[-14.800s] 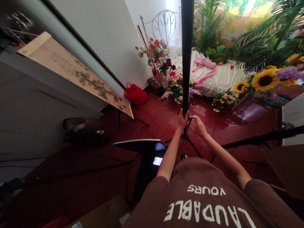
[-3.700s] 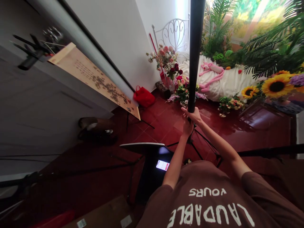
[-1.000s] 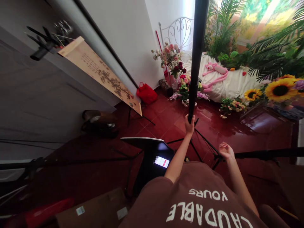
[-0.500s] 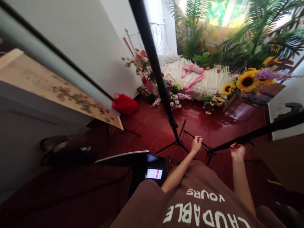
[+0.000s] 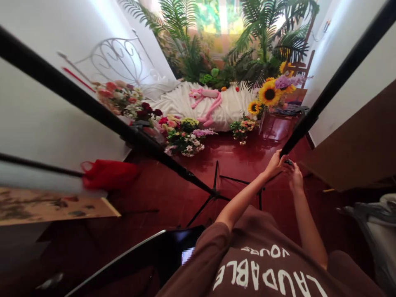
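My left hand (image 5: 274, 164) is closed around the black pole of a light stand (image 5: 305, 123) on the right side of the head view. Just below and to the right, my right hand (image 5: 296, 176) has its curled fingers at a small black knob (image 5: 288, 162) on that stand. The pole leans up toward the upper right corner, and its lower part is partly hidden by my hands and arm. A second black stand (image 5: 148, 149) slants across the left, its legs spread on the floor.
Flower bunches (image 5: 185, 136), a pink plush toy (image 5: 206, 97) on white cloth and sunflowers (image 5: 268, 94) lie ahead. A red bag (image 5: 108, 175) and a painted scroll (image 5: 58, 206) are left. A brown board (image 5: 355, 140) stands right; a dark screen-like panel (image 5: 136, 255) is low left.
My view has swung right. My left hand has moved right and taken hold of the stand's pole. My right hand has come up close beside it, at the knob.
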Demonstrator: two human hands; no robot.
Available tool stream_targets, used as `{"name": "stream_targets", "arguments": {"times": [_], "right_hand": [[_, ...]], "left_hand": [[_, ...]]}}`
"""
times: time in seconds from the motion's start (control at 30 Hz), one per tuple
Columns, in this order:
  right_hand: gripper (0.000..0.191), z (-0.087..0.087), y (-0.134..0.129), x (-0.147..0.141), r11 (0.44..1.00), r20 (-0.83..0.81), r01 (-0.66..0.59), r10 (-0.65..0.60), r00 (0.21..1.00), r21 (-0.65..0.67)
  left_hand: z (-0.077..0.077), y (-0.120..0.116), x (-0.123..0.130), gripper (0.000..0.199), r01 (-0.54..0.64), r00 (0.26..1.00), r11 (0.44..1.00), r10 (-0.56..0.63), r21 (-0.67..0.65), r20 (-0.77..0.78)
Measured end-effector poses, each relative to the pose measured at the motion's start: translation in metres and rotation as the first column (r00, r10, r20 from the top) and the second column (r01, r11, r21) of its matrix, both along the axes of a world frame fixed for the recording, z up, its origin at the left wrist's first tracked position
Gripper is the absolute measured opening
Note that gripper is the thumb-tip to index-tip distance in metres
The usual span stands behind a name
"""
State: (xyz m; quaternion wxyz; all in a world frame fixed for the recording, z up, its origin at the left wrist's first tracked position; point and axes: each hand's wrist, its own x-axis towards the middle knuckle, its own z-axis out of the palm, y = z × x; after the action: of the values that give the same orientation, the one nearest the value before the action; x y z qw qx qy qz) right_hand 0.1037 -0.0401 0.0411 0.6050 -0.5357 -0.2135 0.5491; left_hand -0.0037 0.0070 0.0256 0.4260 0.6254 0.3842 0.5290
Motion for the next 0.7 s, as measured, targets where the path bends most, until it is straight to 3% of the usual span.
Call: {"name": "stream_targets", "arguments": {"times": [0.17,0.3,0.37,0.5,0.57,0.7], "right_hand": [[0.029,-0.002,0.007,0.011,0.999,0.097,-0.017,0.02,0.995,-0.031],[0.027,0.004,0.018,0.024,0.987,0.122,-0.157,0.161,0.979,-0.047],[0.023,0.008,0.023,0.033,0.955,0.136,-0.277,0.291,0.947,-0.109],[0.025,0.01,0.029,0.055,0.836,0.151,-0.527,0.547,0.823,-0.155],[0.029,0.008,0.03,0.063,0.808,0.172,-0.574,0.589,0.79,-0.13],[0.04,0.006,0.032,0.069,0.812,0.242,-0.577,0.579,0.779,-0.084]], "left_hand": [[-0.002,0.002,0.004,0.042,-0.006,1.0,1.0,0.006,0.003,-0.016],[-0.002,0.001,0.004,0.039,0.001,1.0,1.0,-0.001,0.0,0.002],[-0.002,0.002,0.006,0.039,-0.012,1.0,1.0,0.012,0.0,0.005],[-0.004,0.002,0.009,0.04,-0.036,0.999,0.999,0.036,0.003,-0.02],[-0.006,0.002,0.01,0.039,-0.049,0.998,0.999,0.049,0.003,-0.03],[-0.007,0.002,0.012,0.035,-0.088,0.996,0.996,0.089,0.016,-0.031]]}}
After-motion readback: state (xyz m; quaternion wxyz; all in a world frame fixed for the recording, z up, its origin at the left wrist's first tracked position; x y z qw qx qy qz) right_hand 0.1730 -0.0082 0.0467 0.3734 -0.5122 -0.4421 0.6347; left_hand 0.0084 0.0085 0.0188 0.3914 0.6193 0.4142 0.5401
